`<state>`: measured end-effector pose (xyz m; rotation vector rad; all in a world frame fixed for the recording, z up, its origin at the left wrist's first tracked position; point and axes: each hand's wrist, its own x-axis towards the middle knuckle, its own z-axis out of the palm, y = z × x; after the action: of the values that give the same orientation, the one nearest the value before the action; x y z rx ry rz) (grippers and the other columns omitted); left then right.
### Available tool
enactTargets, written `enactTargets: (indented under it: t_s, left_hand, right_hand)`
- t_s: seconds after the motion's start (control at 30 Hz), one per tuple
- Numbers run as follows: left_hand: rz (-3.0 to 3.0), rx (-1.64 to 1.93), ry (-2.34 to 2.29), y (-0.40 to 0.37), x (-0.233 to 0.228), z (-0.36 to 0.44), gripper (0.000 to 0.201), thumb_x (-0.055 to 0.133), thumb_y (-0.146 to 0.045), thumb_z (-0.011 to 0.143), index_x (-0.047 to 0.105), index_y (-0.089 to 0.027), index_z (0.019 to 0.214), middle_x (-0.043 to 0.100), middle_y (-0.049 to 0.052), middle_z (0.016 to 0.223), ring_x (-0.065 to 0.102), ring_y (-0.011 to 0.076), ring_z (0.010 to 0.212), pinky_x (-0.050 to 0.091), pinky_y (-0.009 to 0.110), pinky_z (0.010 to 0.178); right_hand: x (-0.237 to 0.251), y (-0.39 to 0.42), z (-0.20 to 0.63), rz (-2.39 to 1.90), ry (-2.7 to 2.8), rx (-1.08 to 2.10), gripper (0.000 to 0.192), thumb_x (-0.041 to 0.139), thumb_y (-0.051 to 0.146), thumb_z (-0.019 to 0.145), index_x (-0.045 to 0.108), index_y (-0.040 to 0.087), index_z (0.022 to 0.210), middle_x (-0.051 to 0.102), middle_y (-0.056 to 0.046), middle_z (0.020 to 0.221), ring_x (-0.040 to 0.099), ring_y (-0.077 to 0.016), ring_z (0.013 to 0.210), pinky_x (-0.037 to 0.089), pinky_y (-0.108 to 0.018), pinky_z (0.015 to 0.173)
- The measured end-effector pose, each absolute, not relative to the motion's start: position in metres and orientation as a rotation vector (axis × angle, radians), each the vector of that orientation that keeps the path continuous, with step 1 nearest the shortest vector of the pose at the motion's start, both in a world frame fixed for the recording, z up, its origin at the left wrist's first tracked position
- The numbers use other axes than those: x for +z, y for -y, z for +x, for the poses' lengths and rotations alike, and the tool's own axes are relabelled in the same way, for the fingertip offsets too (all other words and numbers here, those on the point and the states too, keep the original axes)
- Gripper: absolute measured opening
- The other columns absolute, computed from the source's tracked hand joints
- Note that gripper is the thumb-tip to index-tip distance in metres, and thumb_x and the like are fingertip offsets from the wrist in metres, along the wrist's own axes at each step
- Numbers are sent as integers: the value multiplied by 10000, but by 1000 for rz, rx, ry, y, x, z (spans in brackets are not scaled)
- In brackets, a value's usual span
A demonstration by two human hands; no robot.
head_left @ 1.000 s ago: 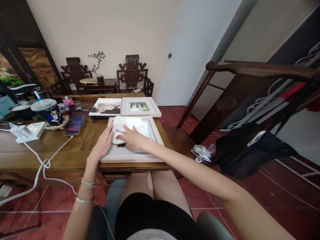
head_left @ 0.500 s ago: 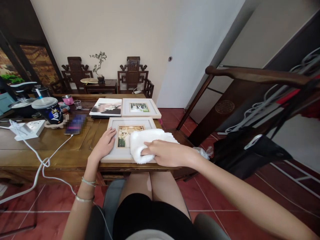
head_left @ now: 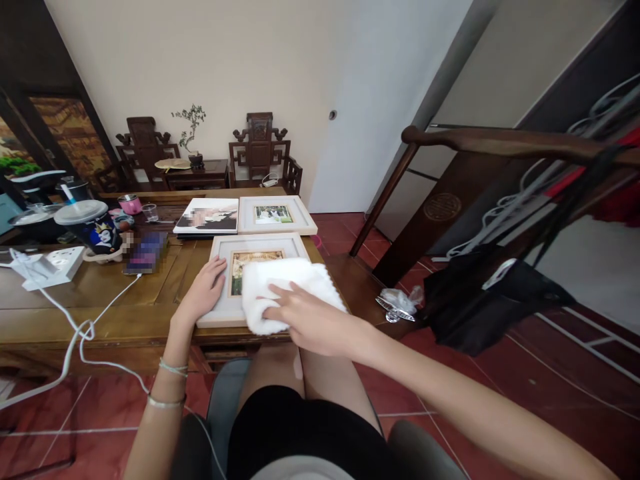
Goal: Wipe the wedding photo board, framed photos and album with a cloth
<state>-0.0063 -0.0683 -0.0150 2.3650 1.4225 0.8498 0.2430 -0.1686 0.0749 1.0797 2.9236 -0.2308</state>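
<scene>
A light wooden picture frame lies flat near the table's front edge, a small photo inside its pale mat. My left hand rests on the frame's left border with its fingers stretched out, gripping nothing. Over the frame's right half and part of the photo is a folded, fluffy white cloth. My right hand presses down on this cloth and holds it, fingers partly sunk in the pile. The frame's lower right corner is hidden by the cloth and hand.
Behind lie another framed photo and a photo panel. To the left are a phone on a cable, a lidded cup and a white power strip. A wooden chair stands at the right, a black bag hanging from it.
My right hand has slid the cloth left and slightly toward me across the frame. My left hand stays on the left border. The whole view has shifted a little.
</scene>
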Motion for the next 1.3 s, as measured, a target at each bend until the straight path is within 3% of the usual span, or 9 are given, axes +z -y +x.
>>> enactTargets:
  t_s: [0.27,0.5,0.7,0.83,0.9,1.07,1.2,1.3]
  left_hand:
    - [2395,794,-1420,68,-17,-7,492,362,-335,938,548,-106,1333,471,131,1467,321,250,1430,237,468,1195]
    - [2398,784,-1414,69,-17,-8,480,357,-338,946,544,-131,1336,467,124,1471,307,238,1437,238,476,1191]
    - [2378,814,-1409,69,-17,-9,498,358,-337,940,542,-105,1341,471,143,1464,317,252,1432,240,480,1189]
    - [2386,828,-1399,68,-17,-9,487,355,-329,941,557,-113,1328,484,139,1453,326,248,1428,244,469,1190]
    - [2388,830,-1408,67,-17,-8,491,352,-324,942,568,-86,1313,495,159,1439,333,254,1424,248,456,1190]
    - [2392,817,-1431,66,-18,-8,479,356,-308,936,577,-93,1303,506,153,1430,345,258,1416,257,472,1183]
    - [2386,802,-1414,66,-19,-9,486,350,-301,939,551,-94,1330,479,142,1457,316,252,1432,238,471,1190]
    - [2378,813,-1418,66,-20,-9,480,352,-284,933,552,-99,1328,477,143,1459,320,252,1430,239,488,1187]
  right_hand:
    - [79,172,294,1447,-2580,-138,539,382,-66,677,655,129,1098,612,-219,1270,238,-303,1459,270,-544,1119]
    - [58,102,301,1682,-2634,-84,573,377,-27,739,609,152,1232,539,-189,1384,440,-317,1352,357,-478,1062]
    - [57,49,280,1811,-2772,-12,596,390,-18,767,536,123,1327,582,-206,1309,434,-346,1337,411,-480,982]
    - [58,26,232,1477,-2966,179,530,451,18,794,549,122,1304,561,-203,1346,260,-358,1429,243,-622,1077]
    - [55,20,206,1275,-3002,208,500,466,33,811,554,132,1294,557,-190,1361,237,-342,1440,176,-649,1096]
    - [49,16,181,1217,-2935,168,425,462,52,840,602,132,1233,631,-186,1252,367,-282,1381,171,-589,1120]
    - [59,18,215,1399,-2843,66,387,497,105,843,657,150,1193,639,-184,1232,538,-299,1222,197,-591,1100]
    - [70,20,252,1535,-2707,21,461,467,33,804,675,176,1189,646,-155,1240,576,-302,1165,227,-587,1087]
